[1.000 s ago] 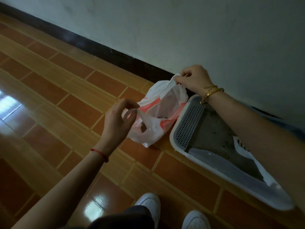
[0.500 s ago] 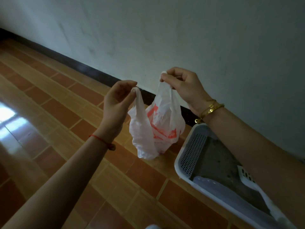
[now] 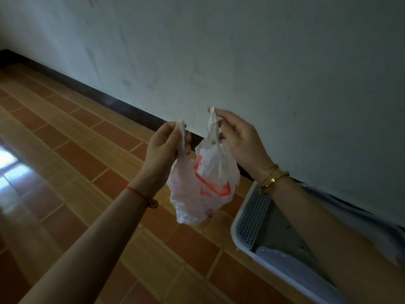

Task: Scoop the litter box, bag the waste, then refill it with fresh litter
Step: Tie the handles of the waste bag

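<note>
A white plastic bag (image 3: 203,185) with red print hangs in the air above the tiled floor, bulging at the bottom. My left hand (image 3: 163,148) pinches its left handle, stretched upward into a thin strip. My right hand (image 3: 238,139) pinches the right handle at about the same height. The white litter box (image 3: 247,229) lies on the floor at the lower right, with a perforated panel at its near end and grey litter inside. My right forearm crosses over part of it.
A pale wall (image 3: 263,62) with a dark skirting board (image 3: 105,99) runs diagonally behind the bag. Glossy brown and tan floor tiles (image 3: 76,172) spread to the left, with a bright reflection at the far left.
The bag went from lying on the floor beside the litter box to hanging in the air. Both hands rose with its handles and have drawn closer together.
</note>
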